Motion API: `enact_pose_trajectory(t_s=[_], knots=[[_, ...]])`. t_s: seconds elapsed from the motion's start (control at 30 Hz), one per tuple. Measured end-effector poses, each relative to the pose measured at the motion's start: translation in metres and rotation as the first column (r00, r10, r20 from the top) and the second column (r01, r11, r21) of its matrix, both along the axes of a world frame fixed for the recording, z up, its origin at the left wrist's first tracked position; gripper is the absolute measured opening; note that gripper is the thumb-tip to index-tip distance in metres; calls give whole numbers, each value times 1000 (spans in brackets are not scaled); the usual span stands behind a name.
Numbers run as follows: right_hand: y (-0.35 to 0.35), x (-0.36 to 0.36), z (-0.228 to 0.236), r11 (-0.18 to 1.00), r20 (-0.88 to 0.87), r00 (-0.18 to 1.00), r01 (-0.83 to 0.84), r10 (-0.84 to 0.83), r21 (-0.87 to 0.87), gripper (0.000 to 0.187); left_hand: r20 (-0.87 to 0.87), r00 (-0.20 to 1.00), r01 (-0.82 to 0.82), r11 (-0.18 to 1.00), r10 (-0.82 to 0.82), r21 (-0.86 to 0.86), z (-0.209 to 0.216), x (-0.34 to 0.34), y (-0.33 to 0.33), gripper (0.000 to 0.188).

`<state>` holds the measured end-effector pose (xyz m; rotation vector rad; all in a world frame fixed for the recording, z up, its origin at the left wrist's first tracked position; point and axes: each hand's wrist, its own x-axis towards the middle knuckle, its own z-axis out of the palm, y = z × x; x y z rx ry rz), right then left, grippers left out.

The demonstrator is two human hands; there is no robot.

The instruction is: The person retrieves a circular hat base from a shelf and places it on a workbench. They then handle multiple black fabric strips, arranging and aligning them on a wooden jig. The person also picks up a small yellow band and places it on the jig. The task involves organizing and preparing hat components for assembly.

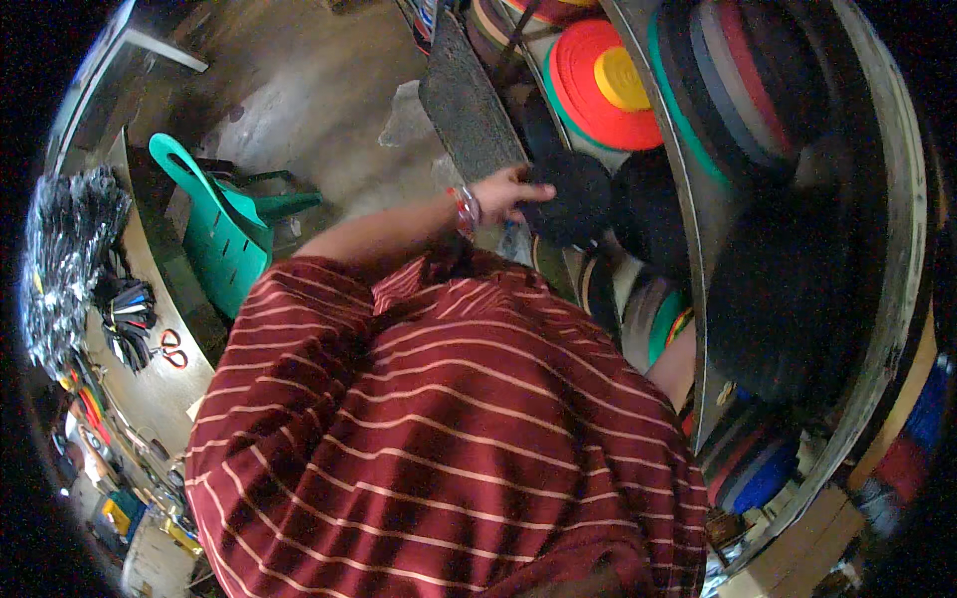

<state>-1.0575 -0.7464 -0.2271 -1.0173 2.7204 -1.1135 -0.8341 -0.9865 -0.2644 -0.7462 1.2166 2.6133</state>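
While reaching out, left hand (506,191): fingers curled on a black roll (570,199).
Right hand: hidden, grip unknowable.
Nearby: grey board (469,100), red disc (603,85).

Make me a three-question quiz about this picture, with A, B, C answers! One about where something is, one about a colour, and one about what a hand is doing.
1. Where is the green chair?
A. To the person's left, on the floor
B. On the shelf
C. In the right hand

2. What colour is the middle of the red disc?
A. Blue
B. Yellow
C. White

3. What is the left hand doing?
A. Resting flat on the floor
B. Holding scissors
C. Touching a black round thing

Answers:
1. A, the chair stands on the floor at the left of the view.
2. B, a yellow patch sits in the disc's centre.
3. C, the fingers reach onto the black round thing on the shelf; whether they grip it cannot be told.
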Motion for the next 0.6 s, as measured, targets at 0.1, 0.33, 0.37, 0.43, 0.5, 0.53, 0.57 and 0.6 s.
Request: enact_pose_trajectory(t_s=[0.1,0.33,0.37,0.43,0.5,0.53,0.57,0.6], knots=[[10,4,4,995,50,996,81,-78,-56,55,39,999,45,982,-38,-182,-4,-23,-17,81],[39,13,21,838,383,865,451,-325,-308,54,-77,995,0,745,-69,-667,-19,-185,62,66],[43,14,23,798,440,832,501,-338,-335,54,-58,998,-48,619,4,-784,-25,-199,69,59],[49,10,26,720,528,775,582,-349,-378,54,-66,978,-157,488,198,-859,-37,-223,80,48],[52,4,28,670,583,734,630,-348,-393,54,-62,907,-287,504,417,-815,-51,-236,92,42],[53,1,29,650,609,714,651,-346,-393,54,-49,852,-350,497,521,-794,-59,-241,95,39],[52,-3,29,634,628,699,665,-341,-396,54,-35,781,-416,478,623,-774,-67,-246,99,37],[52,-6,29,619,646,686,677,-336,-398,54,-19,693,-484,446,721,-753,-74,-250,102,34]])
